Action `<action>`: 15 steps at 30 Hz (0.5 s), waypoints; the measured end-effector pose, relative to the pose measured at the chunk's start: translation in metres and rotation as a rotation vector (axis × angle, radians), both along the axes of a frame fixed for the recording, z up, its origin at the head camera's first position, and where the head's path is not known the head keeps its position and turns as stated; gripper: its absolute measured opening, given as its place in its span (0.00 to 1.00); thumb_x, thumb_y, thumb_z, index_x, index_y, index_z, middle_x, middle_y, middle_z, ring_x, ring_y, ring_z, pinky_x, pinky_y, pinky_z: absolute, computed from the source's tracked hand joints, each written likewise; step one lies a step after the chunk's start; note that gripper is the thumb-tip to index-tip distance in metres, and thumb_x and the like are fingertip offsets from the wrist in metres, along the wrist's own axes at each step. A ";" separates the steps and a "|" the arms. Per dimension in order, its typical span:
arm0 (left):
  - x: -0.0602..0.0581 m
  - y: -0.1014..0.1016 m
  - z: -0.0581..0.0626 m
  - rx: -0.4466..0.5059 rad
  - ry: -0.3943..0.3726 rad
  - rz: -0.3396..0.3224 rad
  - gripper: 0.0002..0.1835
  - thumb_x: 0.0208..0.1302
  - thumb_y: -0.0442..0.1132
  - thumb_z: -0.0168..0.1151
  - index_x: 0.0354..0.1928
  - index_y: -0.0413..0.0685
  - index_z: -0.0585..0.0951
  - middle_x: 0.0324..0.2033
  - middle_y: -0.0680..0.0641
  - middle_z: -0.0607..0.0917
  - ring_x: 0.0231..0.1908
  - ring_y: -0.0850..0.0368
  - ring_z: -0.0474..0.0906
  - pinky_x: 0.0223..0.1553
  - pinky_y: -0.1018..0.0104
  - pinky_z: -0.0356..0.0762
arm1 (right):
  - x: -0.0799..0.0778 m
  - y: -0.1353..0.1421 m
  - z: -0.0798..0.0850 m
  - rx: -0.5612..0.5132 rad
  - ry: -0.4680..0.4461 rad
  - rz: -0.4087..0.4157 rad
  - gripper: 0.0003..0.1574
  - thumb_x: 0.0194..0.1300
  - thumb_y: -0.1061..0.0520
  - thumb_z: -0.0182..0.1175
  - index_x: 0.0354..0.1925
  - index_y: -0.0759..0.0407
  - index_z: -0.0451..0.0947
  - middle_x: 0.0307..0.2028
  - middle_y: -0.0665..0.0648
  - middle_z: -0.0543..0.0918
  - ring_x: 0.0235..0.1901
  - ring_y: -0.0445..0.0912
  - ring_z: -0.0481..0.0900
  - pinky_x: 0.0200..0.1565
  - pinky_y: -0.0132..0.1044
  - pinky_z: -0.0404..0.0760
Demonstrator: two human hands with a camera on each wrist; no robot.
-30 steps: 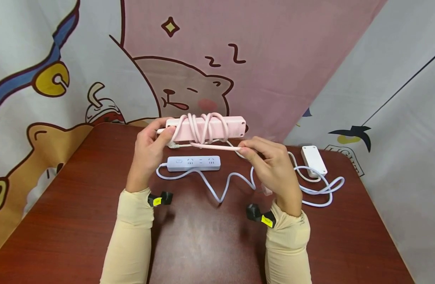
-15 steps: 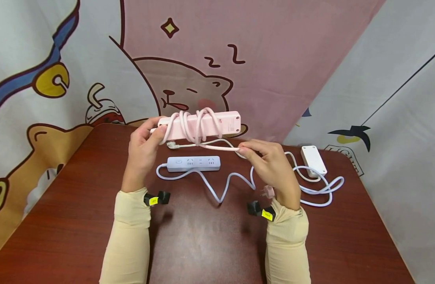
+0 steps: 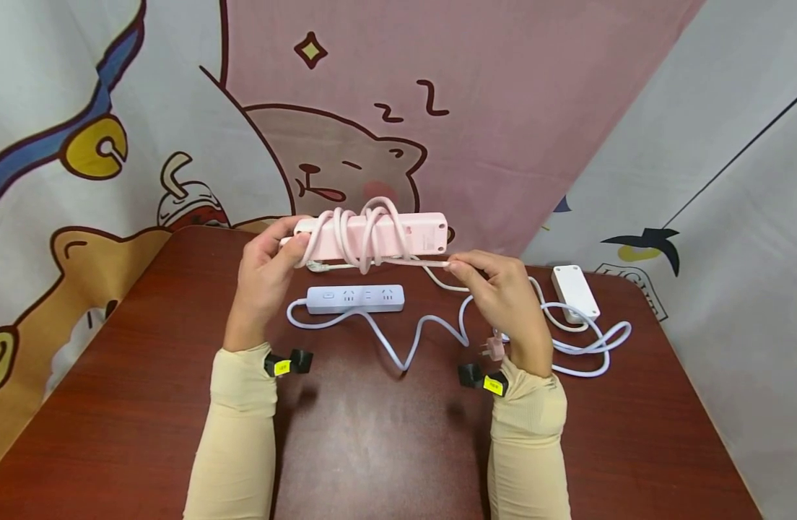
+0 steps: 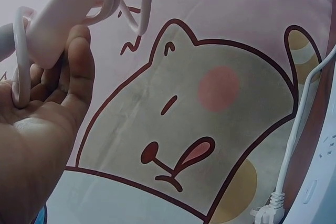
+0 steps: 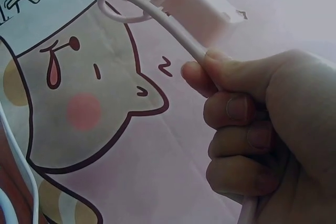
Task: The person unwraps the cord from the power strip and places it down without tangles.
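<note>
While the desk (image 3: 145, 404) stands beneath, the pink power strip (image 3: 426, 237) is held above it, towards the far edge. The left hand (image 3: 263, 274) grips its left end, thumb and fingers closed. The right hand (image 3: 505, 300) pinches the pink cord (image 5: 181, 38), remaining fingers curled. Loosely wound, this could slip off the free end should the pinch slacken. The lavender cord (image 3: 431, 318) could snag the pink plug (image 3: 496, 349) dangling nearby.

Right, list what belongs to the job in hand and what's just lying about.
In the job:
pink power strip, in the left hand
pink cord, wound round it, held by the right hand
pink plug

Lying about:
lavender power strip
lavender cord
white block
white plug
</note>
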State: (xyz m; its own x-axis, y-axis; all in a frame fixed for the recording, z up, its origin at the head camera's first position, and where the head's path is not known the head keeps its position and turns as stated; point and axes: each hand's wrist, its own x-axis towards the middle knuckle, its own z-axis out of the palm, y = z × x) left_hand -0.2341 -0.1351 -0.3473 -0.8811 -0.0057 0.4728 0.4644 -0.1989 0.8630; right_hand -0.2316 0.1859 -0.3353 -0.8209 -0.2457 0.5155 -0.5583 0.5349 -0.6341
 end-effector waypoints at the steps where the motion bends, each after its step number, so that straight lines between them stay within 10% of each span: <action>1: 0.000 0.000 -0.001 0.005 0.003 -0.016 0.11 0.74 0.31 0.55 0.50 0.51 0.84 0.40 0.57 0.86 0.38 0.67 0.82 0.43 0.75 0.80 | 0.000 0.000 0.000 0.002 -0.001 -0.005 0.07 0.66 0.63 0.67 0.41 0.64 0.89 0.38 0.60 0.91 0.39 0.27 0.80 0.47 0.18 0.75; 15: 0.004 0.001 0.002 -0.049 -0.045 -0.115 0.15 0.74 0.29 0.54 0.50 0.55 0.84 0.44 0.57 0.87 0.39 0.65 0.81 0.42 0.74 0.80 | -0.004 0.006 -0.003 -0.028 0.004 -0.128 0.09 0.68 0.60 0.66 0.42 0.64 0.89 0.37 0.61 0.91 0.35 0.24 0.76 0.42 0.19 0.73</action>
